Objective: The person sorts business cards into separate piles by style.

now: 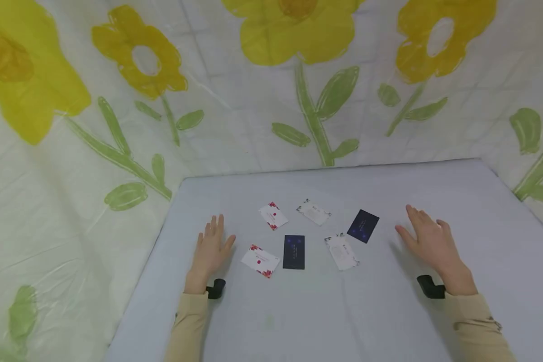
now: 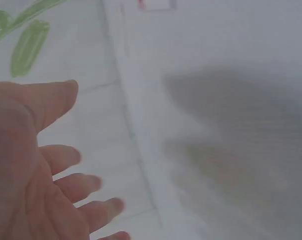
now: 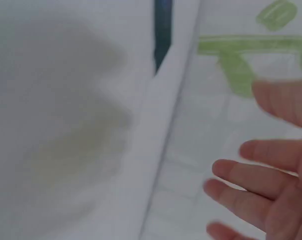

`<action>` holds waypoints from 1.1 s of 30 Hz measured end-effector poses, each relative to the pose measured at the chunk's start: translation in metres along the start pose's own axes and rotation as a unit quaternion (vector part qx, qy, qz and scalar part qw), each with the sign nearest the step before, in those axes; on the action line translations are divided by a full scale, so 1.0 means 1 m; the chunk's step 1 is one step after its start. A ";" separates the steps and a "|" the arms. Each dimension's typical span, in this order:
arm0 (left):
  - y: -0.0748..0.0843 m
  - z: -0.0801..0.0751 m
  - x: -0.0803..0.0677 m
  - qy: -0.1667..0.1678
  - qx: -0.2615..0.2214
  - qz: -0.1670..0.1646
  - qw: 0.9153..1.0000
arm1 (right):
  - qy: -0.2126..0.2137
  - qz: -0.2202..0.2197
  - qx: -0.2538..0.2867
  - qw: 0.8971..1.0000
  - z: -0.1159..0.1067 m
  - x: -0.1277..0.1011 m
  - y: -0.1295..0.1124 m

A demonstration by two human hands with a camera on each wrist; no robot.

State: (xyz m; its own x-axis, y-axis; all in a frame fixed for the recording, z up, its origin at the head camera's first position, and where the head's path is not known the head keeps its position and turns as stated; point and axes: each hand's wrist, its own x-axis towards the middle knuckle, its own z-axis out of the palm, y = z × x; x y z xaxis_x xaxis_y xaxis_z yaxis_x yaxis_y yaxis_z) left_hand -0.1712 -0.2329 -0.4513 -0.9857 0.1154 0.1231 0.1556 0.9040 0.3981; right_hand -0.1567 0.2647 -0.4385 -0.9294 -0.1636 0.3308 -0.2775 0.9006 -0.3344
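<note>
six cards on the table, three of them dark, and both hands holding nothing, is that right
Only two are dark, not three: the head view shows one dark card nearer the left hand and another dark card nearer the right hand. There are six cards on the table, and both hands hold nothing.

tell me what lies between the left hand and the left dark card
A red-and-white card lies between the left hand and the left dark card, as the head view shows.
</note>
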 end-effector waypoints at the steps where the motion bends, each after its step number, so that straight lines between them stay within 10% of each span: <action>1: 0.002 -0.002 0.000 0.007 -0.012 0.003 1.000 | 0.029 -0.007 0.009 1.000 -0.001 0.002 -0.006; 4: 0.009 -0.009 0.000 0.021 -0.059 0.012 0.998 | 0.100 -0.030 0.053 0.993 -0.006 0.009 -0.032; 8: 0.021 -0.017 0.000 -0.005 -0.125 0.027 0.992 | 0.094 -0.056 0.101 0.989 -0.009 0.018 -0.072; 22: 0.033 0.002 0.002 -0.149 -0.132 0.126 0.972 | -0.179 -0.130 0.162 0.962 0.069 0.035 -0.200; 33: 0.032 0.011 0.012 -0.192 -0.083 0.164 0.964 | -0.211 -0.139 0.048 0.966 0.120 0.039 -0.237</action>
State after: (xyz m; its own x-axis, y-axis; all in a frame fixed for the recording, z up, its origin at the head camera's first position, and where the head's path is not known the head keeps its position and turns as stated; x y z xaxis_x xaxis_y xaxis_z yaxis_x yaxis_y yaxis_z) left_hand -0.1789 -0.1980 -0.4472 -0.8282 0.5566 -0.0657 0.4398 0.7181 0.5394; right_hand -0.1562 -0.0040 -0.4525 -0.8260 -0.5625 0.0370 -0.5338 0.7593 -0.3722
